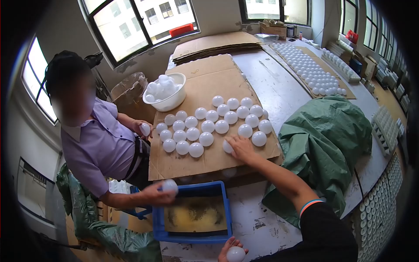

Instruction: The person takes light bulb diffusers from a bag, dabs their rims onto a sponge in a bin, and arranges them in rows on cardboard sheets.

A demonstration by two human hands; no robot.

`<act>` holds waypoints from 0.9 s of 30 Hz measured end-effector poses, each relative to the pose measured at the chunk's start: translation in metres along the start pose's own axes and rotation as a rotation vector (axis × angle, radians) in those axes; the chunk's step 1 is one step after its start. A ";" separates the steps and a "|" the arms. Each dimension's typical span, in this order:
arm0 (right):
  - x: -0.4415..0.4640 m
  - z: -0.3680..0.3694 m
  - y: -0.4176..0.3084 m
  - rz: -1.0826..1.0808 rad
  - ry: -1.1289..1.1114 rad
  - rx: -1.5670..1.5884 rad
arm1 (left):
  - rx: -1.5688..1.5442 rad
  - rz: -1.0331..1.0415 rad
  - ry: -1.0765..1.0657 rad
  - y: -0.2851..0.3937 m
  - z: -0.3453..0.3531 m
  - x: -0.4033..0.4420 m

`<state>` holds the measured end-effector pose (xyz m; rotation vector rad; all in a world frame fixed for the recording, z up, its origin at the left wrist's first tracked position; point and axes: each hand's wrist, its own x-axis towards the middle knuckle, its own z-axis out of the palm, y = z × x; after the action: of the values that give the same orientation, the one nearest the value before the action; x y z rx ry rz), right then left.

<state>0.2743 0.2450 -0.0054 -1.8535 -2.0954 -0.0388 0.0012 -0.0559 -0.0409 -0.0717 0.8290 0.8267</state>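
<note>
My right hand (241, 147) reaches over the cardboard sheet (196, 81) with its fingers around a white bulb globe (227, 146) near the front edge. Low in the view, my left hand (228, 249) holds another white globe (235, 254) in its curled fingers, just in front of the blue tray (192, 238). Rows of similar glossy globes (222, 126) stand on the cardboard, left of and beyond my right hand. The tray has a yellowish, dark-stained bottom.
A co-worker (104, 144) at the left holds a globe in each hand, one blurred above the tray. A white basin (176, 99) of globes stands on the cardboard. Green cloth (325, 139) is heaped at the right. Farther back lie more globes (307, 70) and stacked cardboard (214, 46).
</note>
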 end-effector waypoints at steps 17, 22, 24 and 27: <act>-0.232 -0.080 -0.127 -0.618 -0.665 0.986 | 0.155 0.154 -0.094 0.003 0.046 -0.032; -0.186 -0.070 -0.155 -0.656 -0.398 0.821 | -0.181 0.264 -0.092 0.013 0.036 -0.051; -0.149 -0.041 -0.169 -0.608 -0.222 0.636 | -0.183 0.344 -0.007 0.012 0.012 -0.052; -0.129 0.030 -0.185 -0.618 -0.222 0.397 | -0.170 0.245 0.086 0.007 -0.012 -0.051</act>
<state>0.0994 0.1013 -0.0313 -0.9807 -2.5206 0.4166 -0.0308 -0.0873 -0.0131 -0.1590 0.8571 1.1307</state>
